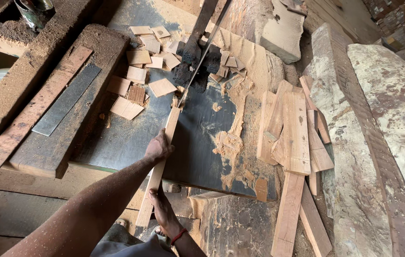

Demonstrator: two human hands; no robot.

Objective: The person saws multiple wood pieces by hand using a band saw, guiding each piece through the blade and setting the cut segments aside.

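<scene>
A dark steel tabletop point(197, 143), dusted with sawdust, fills the middle of the view, and a band-saw blade point(201, 62) runs down to it from above. To the right, a stack of sawn planks point(293, 133) is leaned over the tabletop's edge beside rough stone slabs point(388, 123). Beyond the blade, many small square offcuts point(138, 76) are scattered.

A long narrow wooden strip point(162, 157) is laid lengthwise on the tabletop, its far end touching or just at the blade. The step in hand is judged to be cross-cutting: short pieces appear to be sliced off the strip's end. A steady forward feed is called for next, with the strip kept flat and fingers kept well back from the blade.

The strip is grasped at mid-length by the left hand point(158, 148), whose grip is closed over its top and side. The near end, which overhangs the tabletop, is held by the right hand point(162, 207), marked by a red thread at the wrist; its grip is wrapped around the strip from below.
</scene>
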